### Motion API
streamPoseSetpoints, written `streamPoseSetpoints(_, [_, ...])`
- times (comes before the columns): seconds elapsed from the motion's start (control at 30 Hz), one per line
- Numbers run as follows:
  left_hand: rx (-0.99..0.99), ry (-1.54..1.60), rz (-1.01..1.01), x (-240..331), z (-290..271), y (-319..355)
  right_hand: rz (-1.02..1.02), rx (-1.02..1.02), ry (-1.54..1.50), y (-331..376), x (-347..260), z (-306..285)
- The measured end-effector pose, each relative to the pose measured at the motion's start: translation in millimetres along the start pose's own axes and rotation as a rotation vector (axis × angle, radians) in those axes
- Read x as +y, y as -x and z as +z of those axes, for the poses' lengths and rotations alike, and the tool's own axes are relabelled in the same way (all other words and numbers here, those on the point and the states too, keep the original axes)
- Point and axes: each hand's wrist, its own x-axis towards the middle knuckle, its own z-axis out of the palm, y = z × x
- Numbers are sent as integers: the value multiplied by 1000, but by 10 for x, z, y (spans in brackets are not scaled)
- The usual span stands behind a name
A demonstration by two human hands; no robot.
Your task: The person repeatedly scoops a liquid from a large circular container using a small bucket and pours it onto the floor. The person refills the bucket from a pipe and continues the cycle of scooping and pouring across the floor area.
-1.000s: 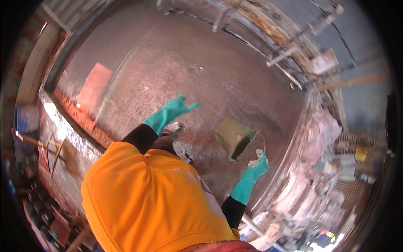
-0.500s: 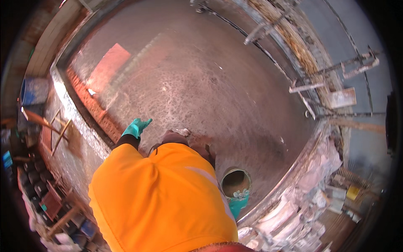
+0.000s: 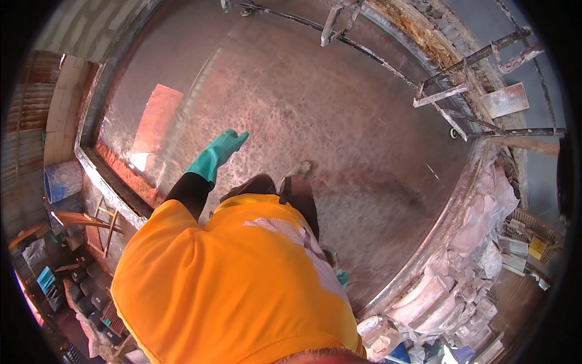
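Observation:
My left hand (image 3: 225, 147), in a long teal rubber glove, reaches out over the wet brownish floor (image 3: 364, 200) of a walled basin. It holds nothing; the fingers are stretched forward and a little apart. My right hand (image 3: 343, 278), gloved in the same teal, shows only as a small patch past my right side, behind the orange top I wear. Next to it is a sliver of a bucket (image 3: 330, 257), mostly covered by my body. The right fingers are hidden now; half a second ago they gripped the bucket's rim. One foot (image 3: 301, 168) is stepped forward on the basin floor.
A low wall (image 3: 115, 195) edges the basin on the left. A dark metal frame (image 3: 388, 79) with wheels runs along the far right. Crumpled pale sacks (image 3: 445, 267) lie piled beyond the right edge. A blue barrel (image 3: 63, 182) and a wooden chair (image 3: 104, 224) stand outside at left.
My left arm has stretched farther forward and right. The bucket and right hand have gone mostly behind my body. My foot shows farther forward, and the whole view has turned.

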Motion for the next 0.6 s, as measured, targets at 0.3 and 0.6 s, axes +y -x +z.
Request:
streamPoseSetpoints(0.3, [-14, 386, -21, 1074, -39, -1358, -146, -140, -114, -220, -1230, 2152])
streamPoseSetpoints(0.6, [-593, 1496, -177, 1603, 810, -2972, -188, -343, 312, 900, -1255, 5586])
